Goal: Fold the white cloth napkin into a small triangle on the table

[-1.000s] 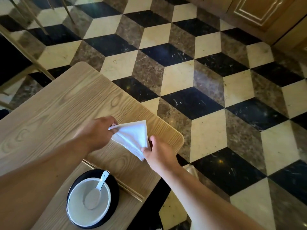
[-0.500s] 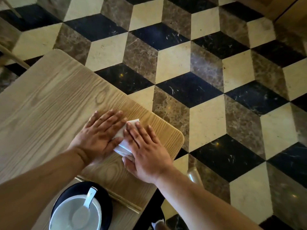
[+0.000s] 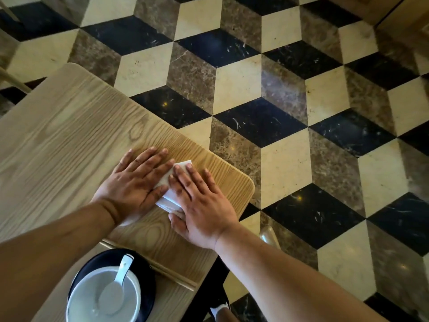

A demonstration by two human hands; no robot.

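Observation:
The white cloth napkin (image 3: 167, 196) lies folded small near the right corner of the light wooden table (image 3: 69, 135). Both palms press flat on it, so only a strip between them and its far tip show. My left hand (image 3: 134, 184) covers its left part, fingers spread and pointing away. My right hand (image 3: 199, 203) covers its right part, fingers extended, thumb against the near edge. Neither hand grips the cloth.
A white bowl (image 3: 104, 296) with a white spoon (image 3: 116, 287) sits on a black plate (image 3: 148, 284) on a second tabletop close to me. A pair of chopsticks (image 3: 171, 276) lies along the seam. The table's edge and the checkered marble floor (image 3: 301, 135) lie to the right.
One second ago both hands held the napkin's corners as an open triangle. They then laid it down and flattened onto it. Since half a second ago they stay pressed.

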